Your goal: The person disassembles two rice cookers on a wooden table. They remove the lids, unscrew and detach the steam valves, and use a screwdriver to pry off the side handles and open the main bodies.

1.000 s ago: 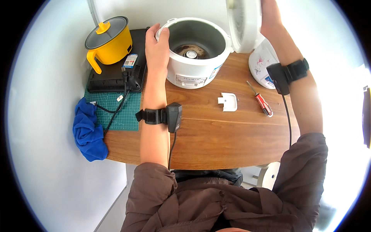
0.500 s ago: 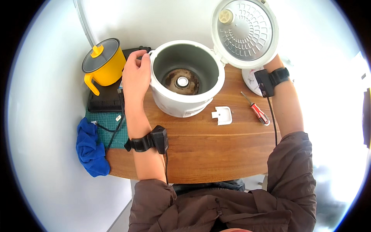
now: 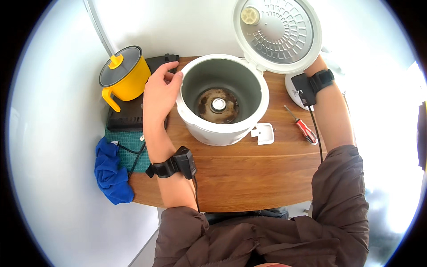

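A white rice cooker body stands on the table with its grey inside showing. A brown-stained plate with a round metal centre lies at its bottom. My left hand is at the cooker's left rim, thumb by the edge and fingers apart, holding nothing. The hinged lid is swung up to the back right, its metal inner face toward me. Behind the lid's lower right edge is my right hand, its fingers hidden. A small white plastic piece lies close against the cooker's front right.
At left stand a yellow pot with a grey lid, a black case, a green cutting mat and a blue cloth. A red-handled screwdriver lies at right, near a white round object.
The cooker has shifted slightly toward me, closer to the white plastic piece. Its lid has swung a little left. My left index finger has stretched out more. The whole view has also shifted slightly.
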Available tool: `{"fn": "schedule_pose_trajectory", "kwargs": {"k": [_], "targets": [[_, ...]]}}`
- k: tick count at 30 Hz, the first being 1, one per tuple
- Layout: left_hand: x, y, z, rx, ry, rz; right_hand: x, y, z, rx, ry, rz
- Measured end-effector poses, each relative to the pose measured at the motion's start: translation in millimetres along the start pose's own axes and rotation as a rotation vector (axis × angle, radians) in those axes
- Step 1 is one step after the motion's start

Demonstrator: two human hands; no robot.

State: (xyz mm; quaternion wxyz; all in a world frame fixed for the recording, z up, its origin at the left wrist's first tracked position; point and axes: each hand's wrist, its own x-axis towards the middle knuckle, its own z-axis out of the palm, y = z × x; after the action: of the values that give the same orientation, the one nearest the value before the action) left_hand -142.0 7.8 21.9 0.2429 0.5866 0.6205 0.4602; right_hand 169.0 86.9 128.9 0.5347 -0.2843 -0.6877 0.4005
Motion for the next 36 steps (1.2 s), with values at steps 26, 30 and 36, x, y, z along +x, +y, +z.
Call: {"fn": "schedule_pose_trajectory", "kwargs": {"k": [26, 30, 36], "targets": [[-26, 18, -13, 0.392, -0.121, 0.113, -3, 15, -31, 0.529, 0.002, -0.119], [-32, 22, -13, 0.483, -0.112, 0.109, -33, 22, -27, 0.107, 0.094, -0.182], [-40, 41, -17, 0.459, -0.153, 0.012, -43, 35, -18, -0.033, 0.176, -0.087]]}}
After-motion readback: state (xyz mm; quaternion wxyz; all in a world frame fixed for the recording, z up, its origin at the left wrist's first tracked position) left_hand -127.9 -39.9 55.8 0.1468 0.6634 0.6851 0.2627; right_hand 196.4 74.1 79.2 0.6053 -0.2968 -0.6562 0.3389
